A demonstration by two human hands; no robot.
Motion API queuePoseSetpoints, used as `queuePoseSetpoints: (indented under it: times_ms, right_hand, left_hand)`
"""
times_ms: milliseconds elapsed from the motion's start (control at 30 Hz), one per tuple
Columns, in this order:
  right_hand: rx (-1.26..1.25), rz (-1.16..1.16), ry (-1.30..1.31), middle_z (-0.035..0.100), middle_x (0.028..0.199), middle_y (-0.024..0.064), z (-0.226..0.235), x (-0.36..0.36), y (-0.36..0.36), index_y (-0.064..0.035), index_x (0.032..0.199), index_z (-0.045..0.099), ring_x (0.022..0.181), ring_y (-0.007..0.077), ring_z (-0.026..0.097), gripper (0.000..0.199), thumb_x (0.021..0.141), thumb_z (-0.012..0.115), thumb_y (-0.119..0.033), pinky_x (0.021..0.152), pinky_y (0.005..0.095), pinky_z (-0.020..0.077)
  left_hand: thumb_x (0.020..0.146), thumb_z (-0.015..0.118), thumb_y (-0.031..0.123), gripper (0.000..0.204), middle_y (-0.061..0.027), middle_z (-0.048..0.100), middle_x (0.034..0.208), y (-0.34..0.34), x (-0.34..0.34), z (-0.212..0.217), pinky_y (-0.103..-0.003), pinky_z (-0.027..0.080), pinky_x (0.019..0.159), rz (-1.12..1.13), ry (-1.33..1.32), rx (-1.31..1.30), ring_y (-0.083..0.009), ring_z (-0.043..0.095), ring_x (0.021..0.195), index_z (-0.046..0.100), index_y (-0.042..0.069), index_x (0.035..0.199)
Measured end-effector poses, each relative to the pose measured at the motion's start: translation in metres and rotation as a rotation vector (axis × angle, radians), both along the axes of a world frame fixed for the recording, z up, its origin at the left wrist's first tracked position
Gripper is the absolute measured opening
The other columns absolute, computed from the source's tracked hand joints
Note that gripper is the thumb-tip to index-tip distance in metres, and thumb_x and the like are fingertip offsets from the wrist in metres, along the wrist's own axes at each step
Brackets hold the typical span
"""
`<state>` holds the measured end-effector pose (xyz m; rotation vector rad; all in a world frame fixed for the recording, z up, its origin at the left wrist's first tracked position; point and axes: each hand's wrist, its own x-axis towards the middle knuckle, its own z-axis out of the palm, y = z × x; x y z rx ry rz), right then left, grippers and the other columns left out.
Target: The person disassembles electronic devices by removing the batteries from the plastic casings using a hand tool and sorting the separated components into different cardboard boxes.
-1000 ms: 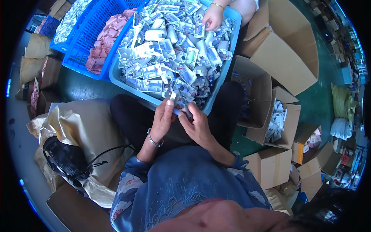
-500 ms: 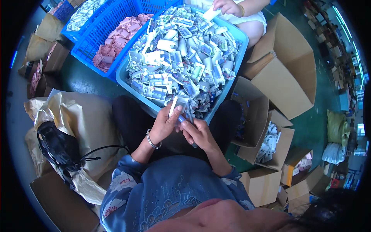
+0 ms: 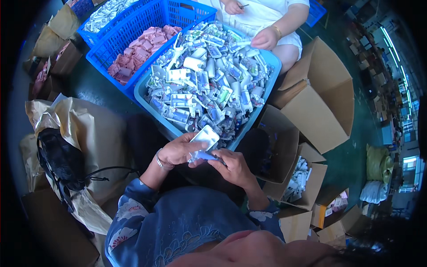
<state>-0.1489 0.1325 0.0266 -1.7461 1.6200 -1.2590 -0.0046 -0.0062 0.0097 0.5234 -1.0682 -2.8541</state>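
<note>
Between both hands (image 3: 202, 155), a white blister pack (image 3: 203, 138) sits gripped.

A blue crate (image 3: 147, 26) holds pink packs (image 3: 138, 49). Open cardboard boxes (image 3: 320, 102) stand right. A black bag (image 3: 58, 160) lies on brown paper (image 3: 98, 133).

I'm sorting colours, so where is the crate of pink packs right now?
In the head view the pink packs lie in a dark blue crate at upper left, touching the left side of the light blue crate of white packs.
</note>
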Motion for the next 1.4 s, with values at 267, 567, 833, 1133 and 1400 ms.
queuePoseSetpoints:
  times_ms: [267, 567, 833, 1133, 1400]
  right_hand:
    - [-0.352, -0.108, 0.557, 0.054, 0.075, 0.0086, 0.008, 0.012, 0.003, 0.0029, 0.096, 0.055, 0.059, 0.0217, 0.056, 0.025, 0.076, 0.068, -0.008, 0.051, 0.0303, 0.0459]
    - [-0.298, -0.468, 0.544, 0.052, 0.086, 0.0067, -0.010, -0.022, 0.024, -0.0031, 0.099, 0.062, 0.061, 0.0164, 0.055, 0.037, 0.064, 0.068, 0.005, 0.053, 0.0272, 0.0466]
    - [0.173, -1.200, -0.150, 0.053, 0.056, -0.0016, -0.027, -0.088, 0.117, -0.0047, 0.076, 0.057, 0.045, 0.0038, 0.045, 0.018, 0.087, 0.060, -0.019, 0.041, 0.0204, 0.0332]
    - [0.488, -1.113, 0.479, 0.060, 0.087, 0.0201, -0.107, -0.121, 0.162, 0.0007, 0.097, 0.060, 0.086, 0.0376, 0.058, 0.024, 0.085, 0.060, -0.020, 0.073, 0.0444, 0.0465]
    - [0.200, -0.617, -0.231, 0.062, 0.080, 0.0087, -0.011, -0.059, 0.053, -0.0014, 0.102, 0.060, 0.069, 0.0138, 0.060, 0.026, 0.081, 0.066, -0.014, 0.060, 0.0261, 0.0485]
  left_hand:
    - [0.093, 0.049, 0.015, 0.029, -0.0066, 0.050, 0.086, -0.022, 0.005, -0.043, -0.017, 0.039, 0.041, 0.051, 0.292, 1.085, -0.0086, 0.048, 0.061, 0.042, -0.004, 0.114]
    - [0.095, 0.044, 0.034, 0.037, -0.0060, 0.060, 0.088, -0.013, 0.022, -0.031, -0.025, 0.047, 0.061, 0.332, -0.070, 0.161, -0.0137, 0.055, 0.070, 0.050, 0.003, 0.113]
    - [0.092, 0.038, 0.052, 0.055, -0.0060, 0.058, 0.085, -0.012, 0.001, -0.031, -0.026, 0.044, 0.059, 0.194, -0.033, 0.111, -0.0143, 0.055, 0.071, 0.047, 0.004, 0.117]
    - [0.095, 0.026, 0.053, 0.059, -0.0101, 0.062, 0.081, 0.003, -0.021, -0.045, -0.028, 0.045, 0.055, 0.066, -0.168, 0.146, -0.0175, 0.057, 0.064, 0.053, 0.003, 0.106]
    - [0.094, 0.029, 0.054, 0.059, -0.0092, 0.063, 0.081, 0.010, -0.032, -0.034, -0.023, 0.045, 0.048, -0.066, -0.224, -0.230, -0.0142, 0.060, 0.064, 0.051, 0.002, 0.111]
